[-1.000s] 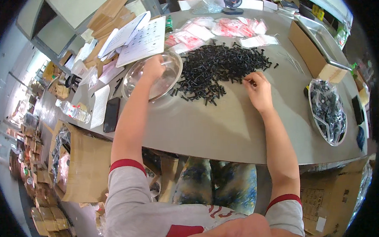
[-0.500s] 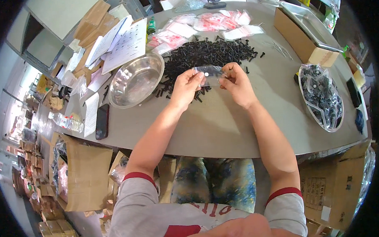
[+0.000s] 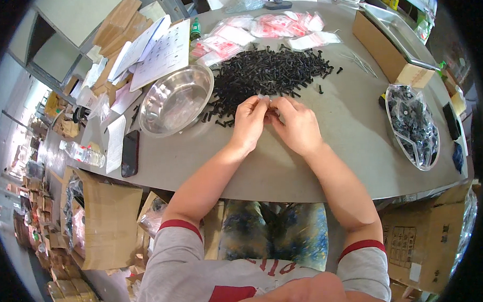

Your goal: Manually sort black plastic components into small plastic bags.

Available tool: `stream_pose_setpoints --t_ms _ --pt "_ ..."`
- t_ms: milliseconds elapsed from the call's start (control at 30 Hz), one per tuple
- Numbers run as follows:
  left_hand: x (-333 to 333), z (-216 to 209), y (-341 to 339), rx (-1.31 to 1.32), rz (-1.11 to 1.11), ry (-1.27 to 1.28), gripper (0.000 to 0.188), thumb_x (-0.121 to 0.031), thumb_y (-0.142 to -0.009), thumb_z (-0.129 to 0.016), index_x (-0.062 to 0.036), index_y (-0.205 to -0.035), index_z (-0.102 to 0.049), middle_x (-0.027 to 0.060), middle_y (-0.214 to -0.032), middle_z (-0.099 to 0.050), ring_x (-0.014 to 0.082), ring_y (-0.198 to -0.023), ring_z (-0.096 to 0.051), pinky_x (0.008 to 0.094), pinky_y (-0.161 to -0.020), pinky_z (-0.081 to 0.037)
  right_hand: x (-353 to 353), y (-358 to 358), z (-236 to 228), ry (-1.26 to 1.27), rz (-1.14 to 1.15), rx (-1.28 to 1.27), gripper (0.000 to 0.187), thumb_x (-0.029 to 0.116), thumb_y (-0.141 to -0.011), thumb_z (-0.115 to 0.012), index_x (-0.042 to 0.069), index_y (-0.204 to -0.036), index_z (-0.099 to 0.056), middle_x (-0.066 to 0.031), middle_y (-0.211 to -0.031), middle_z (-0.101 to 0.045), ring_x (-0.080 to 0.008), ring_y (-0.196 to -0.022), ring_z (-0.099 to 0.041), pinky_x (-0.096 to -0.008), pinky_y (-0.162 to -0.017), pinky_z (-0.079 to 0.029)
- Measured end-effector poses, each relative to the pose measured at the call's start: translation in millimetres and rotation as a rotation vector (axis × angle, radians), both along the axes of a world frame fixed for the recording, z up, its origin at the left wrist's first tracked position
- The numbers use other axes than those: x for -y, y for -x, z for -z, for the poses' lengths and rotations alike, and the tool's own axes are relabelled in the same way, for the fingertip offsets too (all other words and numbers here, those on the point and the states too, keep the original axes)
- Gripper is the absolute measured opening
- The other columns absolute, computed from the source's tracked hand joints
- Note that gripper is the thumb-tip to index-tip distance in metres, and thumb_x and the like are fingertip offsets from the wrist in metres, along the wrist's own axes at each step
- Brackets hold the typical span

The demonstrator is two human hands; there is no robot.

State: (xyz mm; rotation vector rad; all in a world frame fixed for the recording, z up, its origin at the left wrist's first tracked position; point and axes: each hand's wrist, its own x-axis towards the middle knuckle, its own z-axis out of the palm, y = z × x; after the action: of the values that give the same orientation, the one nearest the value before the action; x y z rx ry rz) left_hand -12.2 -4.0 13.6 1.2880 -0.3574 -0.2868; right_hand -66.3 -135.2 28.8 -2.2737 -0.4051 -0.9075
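Observation:
My left hand [image 3: 249,124] and my right hand [image 3: 298,125] are close together over the near edge of a pile of black screws [image 3: 270,70]. Between their pinched fingertips is a small clear plastic bag [image 3: 263,97]. Only a scrap of it shows; the fingers hide the rest. Left of the pile, a steel bowl [image 3: 161,128] stands tilted toward it. Beyond the screws lie several bundles of clear bags with red print [image 3: 285,26].
At right, an oval dish holds bagged black parts [image 3: 410,121]. Behind it stands a cardboard box [image 3: 376,48] with a metal tray [image 3: 399,33] on top. Leftward are papers [image 3: 161,55], a phone [image 3: 130,154] and a plastic bottle [image 3: 83,154]. Thin white strips [image 3: 360,64] lie beyond the pile.
Both hands have come together and moved slightly nearer to me. The bag, stretched flat between them before, is now bunched and mostly covered by the fingers.

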Motion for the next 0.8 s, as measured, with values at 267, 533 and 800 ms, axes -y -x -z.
stream_pose_setpoints --t_ms 267,533,800 --pt "0 3 1 0.109 -0.021 -0.032 0.017 -0.012 -0.094 -0.046 0.0008 -0.099 -0.056 0.0085 -0.093 -0.062 0.0156 -0.084 -0.062 0.0304 -0.077 -0.053 5 -2 4 -0.032 0.157 -0.082 0.020 0.003 -0.075 -0.062 0.008 -0.093 -0.055 -0.0121 -0.073 -0.064 -0.0323 -0.069 -0.064 -0.0407 -0.061 -0.051" --pt "-6 -3 -1 0.007 0.128 -0.021 0.014 -0.005 -0.090 -0.053 0.0025 -0.101 -0.057 0.0088 -0.095 -0.062 0.0157 -0.087 -0.063 0.0327 -0.079 -0.054 12 -5 -2 -0.524 -0.008 -0.322 0.026 -0.001 -0.072 -0.067 0.002 -0.093 -0.053 -0.0133 -0.077 -0.067 -0.0223 -0.071 -0.067 -0.0316 -0.066 -0.052" --pt "-8 -6 -2 0.024 0.119 -0.123 0.013 -0.006 -0.089 -0.055 0.0042 -0.097 -0.060 0.0084 -0.090 -0.063 0.0153 -0.078 -0.064 0.0293 -0.073 -0.056 13 -3 -4 -0.426 -0.020 -0.386 0.026 0.000 -0.072 -0.067 0.002 -0.095 -0.055 -0.0121 -0.076 -0.066 -0.0220 -0.070 -0.066 -0.0319 -0.065 -0.052"
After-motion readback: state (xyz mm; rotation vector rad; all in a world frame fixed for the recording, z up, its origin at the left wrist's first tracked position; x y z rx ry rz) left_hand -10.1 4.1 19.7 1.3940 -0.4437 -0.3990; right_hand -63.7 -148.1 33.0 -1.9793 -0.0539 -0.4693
